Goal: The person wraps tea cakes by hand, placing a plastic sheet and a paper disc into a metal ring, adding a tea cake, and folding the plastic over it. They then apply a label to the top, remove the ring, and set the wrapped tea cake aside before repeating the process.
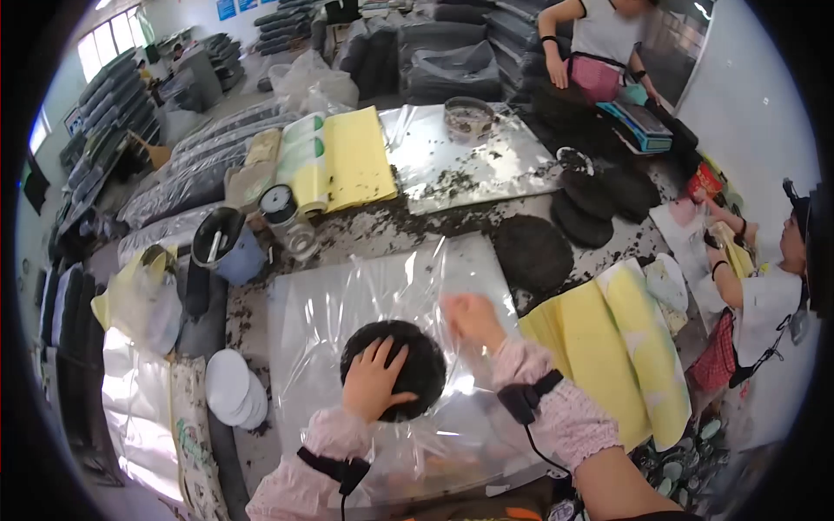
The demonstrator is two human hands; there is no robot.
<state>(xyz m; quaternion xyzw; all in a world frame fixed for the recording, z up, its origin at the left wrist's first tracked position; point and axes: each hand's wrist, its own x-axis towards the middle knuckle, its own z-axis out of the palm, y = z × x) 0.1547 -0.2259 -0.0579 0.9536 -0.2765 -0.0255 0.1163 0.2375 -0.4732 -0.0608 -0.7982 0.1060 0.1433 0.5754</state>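
My left hand lies with spread fingers flat on a black round disc, which looks like dried seaweed. Beneath the disc are clear plastic sheets or bags, shiny and creased, stacked on the table. To the right of the disc, my right hand is raised over the plastic with its fingers curled in. It is slightly blurred, and whatever its fingers may hold is hidden. Several more black discs lie beyond it on the crumb-strewn table.
At left stand a blue-grey bucket, a clear jar and white round discs. Yellow printed sheets lie at right, others at the back. A metal sheet holds a round container. Two people work nearby.
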